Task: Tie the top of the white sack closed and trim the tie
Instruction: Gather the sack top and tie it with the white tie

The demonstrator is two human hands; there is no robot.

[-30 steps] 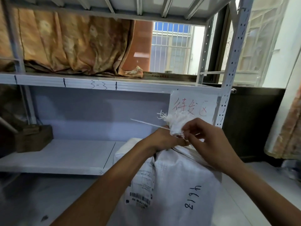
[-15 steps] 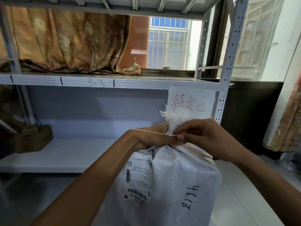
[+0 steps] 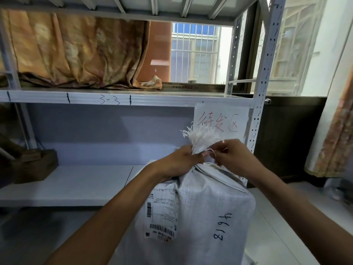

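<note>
The white sack (image 3: pixel 193 211) stands on the floor before the white shelf (image 3: pixel 66 185), its frayed top (image 3: pixel 202 138) bunched upright. The left hand (image 3: pixel 179 162) has its grip closed around the gathered neck. The right hand (image 3: pixel 236 159) pinches what seems a thin white tie (image 3: pixel 212 151) beside it.

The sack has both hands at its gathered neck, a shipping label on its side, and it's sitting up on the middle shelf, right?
Not quite. The head view shows the white sack standing on the floor in front of the shelf, not up on it. The rest holds: the left hand and right hand are at its gathered neck, and a shipping label is on its side.
</note>
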